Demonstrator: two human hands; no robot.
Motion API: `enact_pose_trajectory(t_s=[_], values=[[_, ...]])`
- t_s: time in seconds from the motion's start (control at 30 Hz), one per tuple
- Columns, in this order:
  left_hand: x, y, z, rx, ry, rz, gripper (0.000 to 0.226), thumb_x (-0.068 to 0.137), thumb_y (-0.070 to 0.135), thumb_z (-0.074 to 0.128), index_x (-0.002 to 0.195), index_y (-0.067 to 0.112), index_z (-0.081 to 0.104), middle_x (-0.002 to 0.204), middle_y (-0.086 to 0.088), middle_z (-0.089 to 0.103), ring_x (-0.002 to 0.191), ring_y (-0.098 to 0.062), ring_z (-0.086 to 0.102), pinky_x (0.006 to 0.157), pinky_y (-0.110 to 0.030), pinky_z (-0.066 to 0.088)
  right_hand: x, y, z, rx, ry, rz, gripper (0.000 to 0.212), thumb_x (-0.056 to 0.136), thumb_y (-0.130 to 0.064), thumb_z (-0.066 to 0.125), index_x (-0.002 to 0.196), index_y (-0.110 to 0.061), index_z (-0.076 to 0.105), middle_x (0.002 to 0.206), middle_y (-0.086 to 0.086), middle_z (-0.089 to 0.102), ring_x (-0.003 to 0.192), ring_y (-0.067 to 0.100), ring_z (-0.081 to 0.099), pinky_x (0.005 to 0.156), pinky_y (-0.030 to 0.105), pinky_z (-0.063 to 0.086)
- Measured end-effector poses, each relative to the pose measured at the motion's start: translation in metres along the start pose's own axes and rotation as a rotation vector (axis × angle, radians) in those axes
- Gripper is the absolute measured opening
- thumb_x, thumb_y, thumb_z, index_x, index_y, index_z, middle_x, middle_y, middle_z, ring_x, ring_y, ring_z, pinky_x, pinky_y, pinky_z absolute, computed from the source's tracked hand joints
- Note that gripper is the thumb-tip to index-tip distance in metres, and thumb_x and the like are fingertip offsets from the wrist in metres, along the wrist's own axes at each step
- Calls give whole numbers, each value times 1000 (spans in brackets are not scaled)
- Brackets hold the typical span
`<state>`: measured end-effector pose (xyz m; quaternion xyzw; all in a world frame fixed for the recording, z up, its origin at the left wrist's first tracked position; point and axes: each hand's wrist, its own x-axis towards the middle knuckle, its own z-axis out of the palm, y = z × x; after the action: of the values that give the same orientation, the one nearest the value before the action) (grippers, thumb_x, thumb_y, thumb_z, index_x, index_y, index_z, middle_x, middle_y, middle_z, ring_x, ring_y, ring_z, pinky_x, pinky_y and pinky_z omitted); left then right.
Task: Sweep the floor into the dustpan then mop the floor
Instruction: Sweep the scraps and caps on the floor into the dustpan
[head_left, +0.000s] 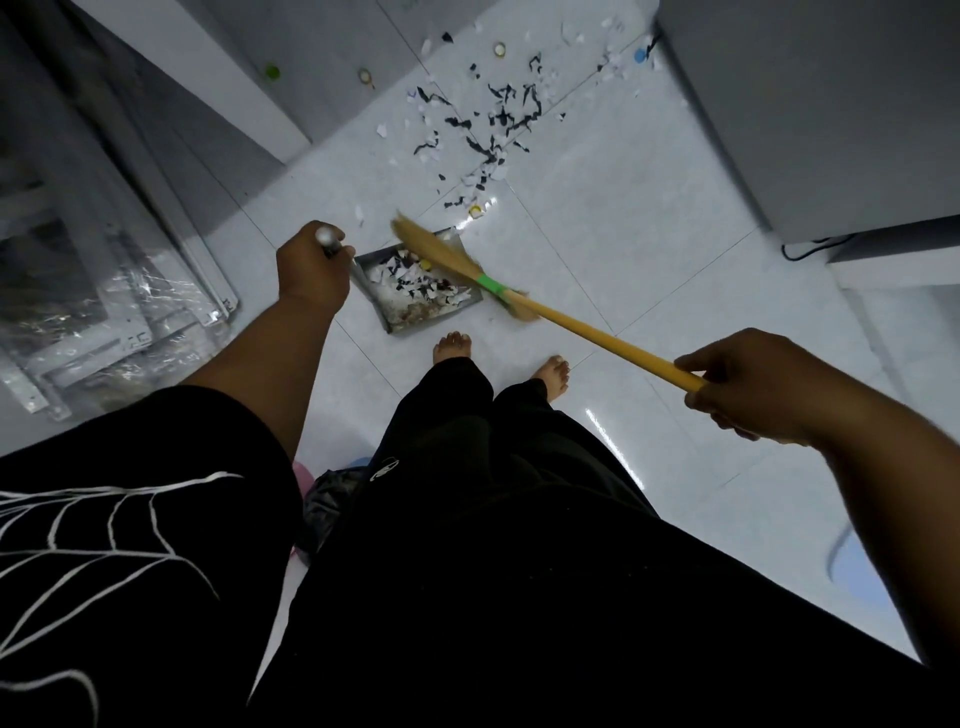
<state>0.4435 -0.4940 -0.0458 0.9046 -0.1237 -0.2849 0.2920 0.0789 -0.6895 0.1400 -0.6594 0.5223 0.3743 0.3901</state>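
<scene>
Now sweeping: the grey metal dustpan (436, 313) rests on the white tiled floor (649, 208) at twelve o'clock from the bare feet (452, 345), partly filled.
The left hand (311, 267) has its fingers clamped on the pan's silver-capped handle, and the right hand (748, 384) has its fingers wrapped round the yellow-handled straw broom (571, 327). I'd keep the lip down and pull short strokes from the black-and-white paper scraps (488, 119) at one o'clock. One pan, one broom, five loose round caps (500, 49); the scraps are past counting.
</scene>
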Motion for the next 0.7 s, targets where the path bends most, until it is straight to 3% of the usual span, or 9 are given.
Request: enact_pose_trajectory(t_s=[0.1, 0.23, 0.33, 0.4, 0.53, 0.63, 0.7], values=[[-2, -5, -6, 2, -2, 15, 17, 88, 11, 67, 105, 8, 68, 95, 0, 61, 90, -14, 56, 84, -29, 51, -6, -1, -16, -49, 40, 7, 43, 87, -9, 66, 128, -18, 63, 62, 2, 67, 39, 8, 56, 40, 19, 42], [-5, -16, -13, -16, 18, -18, 15, 88, 14, 68, 103, 14, 68, 95, 4, 62, 89, -11, 57, 74, -18, 47, 11, -11, -13, -155, 110, 11, 42, 87, -9, 61, 128, -15, 62, 75, 3, 66, 51, 15, 62, 42, 21, 43], [-8, -23, -15, -20, 30, -30, 16, 88, 14, 68, 104, 13, 67, 95, 5, 62, 89, -10, 56, 60, 2, 36, 41, -27, 6, -278, 164, -2, 31, 85, -9, 57, 114, -7, 67, 92, 10, 64, 67, 22, 60, 48, 24, 42], [-11, -29, -15, -21, 37, -35, 16, 89, 15, 68, 105, 12, 67, 96, 4, 61, 89, -10, 56, 57, 5, 33, 58, -43, 23, -352, 164, 4, 19, 84, -10, 55, 101, -3, 62, 92, 12, 59, 67, 23, 53, 47, 23, 37], [-11, -37, -14, -28, 82, -70, 15, 88, 15, 69, 103, 12, 67, 93, 4, 61, 86, -10, 56, 60, -1, 36, 73, -66, 45, -464, 110, -28, 5, 85, -8, 54, 88, -6, 51, 76, 6, 43, 60, 17, 45, 45, 24, 32], [-9, -41, -15, -19, 90, -96, 15, 88, 17, 70, 103, 14, 67, 92, 5, 61, 86, -10, 56, 70, -15, 41, 63, -61, 29, -483, 93, -57, 19, 85, -9, 54, 101, -7, 64, 82, 6, 53, 63, 17, 53, 46, 24, 37], [-8, -43, -17, -13, 89, -111, 16, 87, 19, 70, 103, 15, 68, 92, 5, 61, 85, -10, 55, 71, -17, 40, 46, -50, 9, -408, 80, -42, 32, 84, -10, 57, 113, -16, 69, 84, 4, 61, 62, 18, 63, 45, 22, 44]])
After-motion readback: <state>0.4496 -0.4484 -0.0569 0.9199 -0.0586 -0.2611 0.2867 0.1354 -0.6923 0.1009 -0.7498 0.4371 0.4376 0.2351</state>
